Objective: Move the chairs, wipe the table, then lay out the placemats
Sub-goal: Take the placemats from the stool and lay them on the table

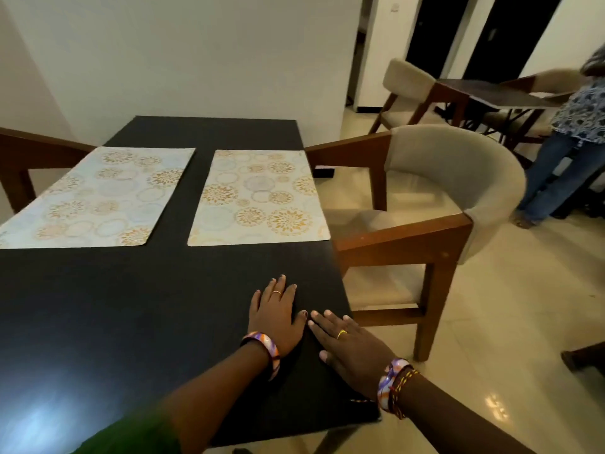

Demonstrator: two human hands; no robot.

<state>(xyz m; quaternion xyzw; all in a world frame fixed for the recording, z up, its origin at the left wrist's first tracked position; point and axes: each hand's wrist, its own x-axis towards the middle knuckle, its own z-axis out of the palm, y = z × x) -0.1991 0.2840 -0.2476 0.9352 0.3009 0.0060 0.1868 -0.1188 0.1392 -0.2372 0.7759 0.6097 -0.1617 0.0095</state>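
Two pale placemats with gold floral circles lie on the black table (pixel 131 306): one placemat at the left (pixel 95 198), the other placemat at centre right (pixel 258 198). My left hand (pixel 275 314) and my right hand (pixel 350 348) lie flat side by side on the bare tabletop near its right front corner, fingers straight, holding nothing. A beige cushioned chair with a wooden frame (pixel 435 204) stands at the table's right side, pulled slightly away. The wooden arm of another chair (pixel 36 149) shows at the left.
Another person (pixel 569 142) stands at the far right beside a second dark table (pixel 491 93), with a beige chair (pixel 406 90) next to it. A white wall backs the black table. Glossy tiled floor lies to the right.
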